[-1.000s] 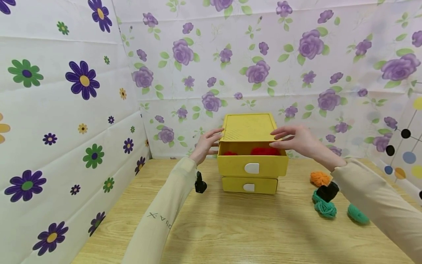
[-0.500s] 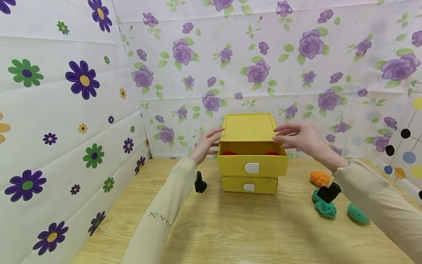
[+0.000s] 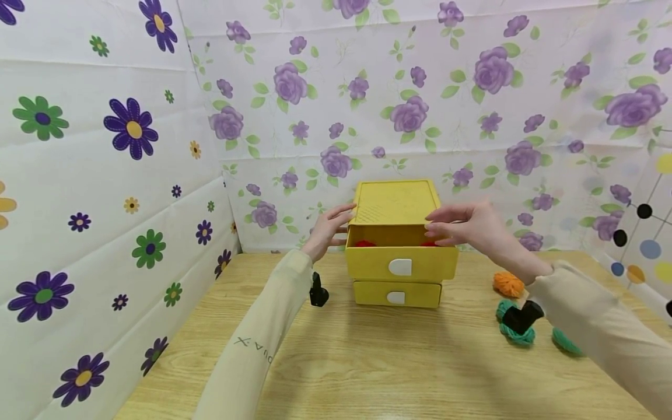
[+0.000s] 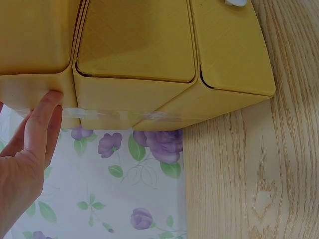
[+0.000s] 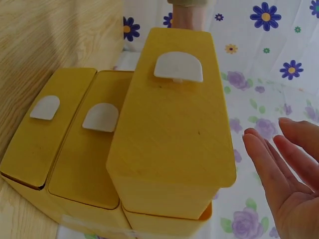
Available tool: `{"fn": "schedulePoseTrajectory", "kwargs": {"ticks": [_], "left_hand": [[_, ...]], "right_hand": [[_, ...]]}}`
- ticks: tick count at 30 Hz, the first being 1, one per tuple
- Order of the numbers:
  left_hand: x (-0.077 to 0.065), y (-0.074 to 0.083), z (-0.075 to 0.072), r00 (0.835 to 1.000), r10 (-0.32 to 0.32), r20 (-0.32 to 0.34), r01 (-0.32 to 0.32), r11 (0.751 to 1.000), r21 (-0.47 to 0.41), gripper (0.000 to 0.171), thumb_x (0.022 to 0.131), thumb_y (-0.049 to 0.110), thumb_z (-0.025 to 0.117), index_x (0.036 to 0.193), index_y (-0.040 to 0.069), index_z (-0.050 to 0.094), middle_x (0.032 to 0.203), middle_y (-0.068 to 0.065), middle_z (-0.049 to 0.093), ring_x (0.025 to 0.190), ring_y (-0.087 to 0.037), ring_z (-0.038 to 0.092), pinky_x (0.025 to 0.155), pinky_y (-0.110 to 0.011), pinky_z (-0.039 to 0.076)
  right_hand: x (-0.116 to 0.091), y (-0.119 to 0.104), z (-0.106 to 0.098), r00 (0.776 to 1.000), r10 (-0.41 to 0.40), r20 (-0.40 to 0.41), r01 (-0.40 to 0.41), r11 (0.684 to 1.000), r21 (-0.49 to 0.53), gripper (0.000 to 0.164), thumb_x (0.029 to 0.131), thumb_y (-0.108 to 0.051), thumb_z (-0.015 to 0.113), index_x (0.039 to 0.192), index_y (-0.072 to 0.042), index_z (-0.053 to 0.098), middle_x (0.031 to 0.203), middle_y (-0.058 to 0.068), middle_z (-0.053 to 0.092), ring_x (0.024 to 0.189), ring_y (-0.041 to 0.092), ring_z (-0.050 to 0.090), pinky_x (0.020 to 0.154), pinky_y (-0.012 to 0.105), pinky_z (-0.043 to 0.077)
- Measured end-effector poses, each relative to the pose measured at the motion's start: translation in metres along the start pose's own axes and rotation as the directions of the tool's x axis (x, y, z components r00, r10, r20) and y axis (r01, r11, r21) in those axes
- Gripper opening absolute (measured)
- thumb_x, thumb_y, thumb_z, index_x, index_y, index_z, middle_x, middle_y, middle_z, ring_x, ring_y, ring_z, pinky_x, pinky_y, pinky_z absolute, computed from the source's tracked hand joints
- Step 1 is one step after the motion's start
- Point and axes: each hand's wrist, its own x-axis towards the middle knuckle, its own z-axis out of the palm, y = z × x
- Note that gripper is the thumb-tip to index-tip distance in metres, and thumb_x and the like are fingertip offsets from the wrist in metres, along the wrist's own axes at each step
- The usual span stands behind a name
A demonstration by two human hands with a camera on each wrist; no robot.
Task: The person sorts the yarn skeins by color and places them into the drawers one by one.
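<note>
A yellow plastic drawer cabinet [image 3: 396, 201] stands at the back of the table, its top drawer [image 3: 373, 265] pulled out. Inside that drawer show bits of red yarn, one at the left [image 3: 364, 243] and one at the right [image 3: 429, 243], mostly hidden by the drawer front. My left hand [image 3: 328, 232] touches the cabinet's left side; the left wrist view shows its extended fingers [image 4: 44, 117] against the yellow wall. Over the drawer's right rim hovers my right hand [image 3: 475, 227], fingers loosely extended. In the right wrist view that hand [image 5: 286, 179] holds nothing, beside the pulled-out drawer.
Lower drawers with white handles [image 3: 396, 298] are closed. On the table's right lie orange yarn [image 3: 508, 284] and green yarn balls [image 3: 517, 333], partly behind the black wrist camera [image 3: 522, 317]. Flowered cloth walls [image 3: 289, 134] enclose the back and left.
My right hand drew back to the right, then came in left over the drawer's right side. The right-hand red yarn now shows smaller and lower in the drawer. My left hand stays put.
</note>
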Motion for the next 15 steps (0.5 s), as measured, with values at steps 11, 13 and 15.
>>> {"fn": "schedulePoseTrajectory", "kwargs": {"ticks": [11, 13, 15], "left_hand": [[0.001, 0.0, 0.001, 1.0, 0.0, -0.007, 0.0, 1.0, 0.0, 0.038, 0.09, 0.028, 0.058, 0.127, 0.021, 0.055, 0.123, -0.005, 0.05, 0.096, -0.031, 0.056, 0.072, -0.041, 0.049], [0.001, 0.001, 0.001, 1.0, -0.001, -0.008, 0.001, 1.0, -0.001, 0.037, 0.09, 0.028, 0.058, 0.127, 0.021, 0.055, 0.123, -0.005, 0.05, 0.097, -0.031, 0.055, 0.072, -0.041, 0.049], [0.001, 0.001, 0.001, 1.0, -0.005, -0.01, 0.005, 1.0, -0.002, 0.037, 0.09, 0.028, 0.058, 0.126, 0.021, 0.055, 0.122, -0.005, 0.05, 0.097, -0.031, 0.055, 0.073, -0.041, 0.049]], "right_hand": [[-0.012, 0.002, 0.01, 0.998, 0.026, 0.051, -0.021, 0.995, -0.1, 0.033, 0.081, -0.016, 0.069, 0.105, 0.006, 0.064, 0.094, 0.014, 0.065, 0.08, 0.031, 0.063, 0.068, 0.039, 0.051], [-0.014, 0.003, 0.011, 0.999, 0.014, 0.052, -0.008, 0.994, -0.107, 0.031, 0.082, -0.015, 0.068, 0.105, 0.005, 0.065, 0.093, 0.013, 0.066, 0.079, 0.03, 0.063, 0.067, 0.039, 0.051], [-0.016, 0.005, 0.014, 0.998, 0.007, 0.063, -0.001, 0.994, -0.109, 0.03, 0.082, -0.014, 0.068, 0.104, 0.006, 0.065, 0.092, 0.013, 0.066, 0.079, 0.03, 0.063, 0.068, 0.038, 0.051]]}}
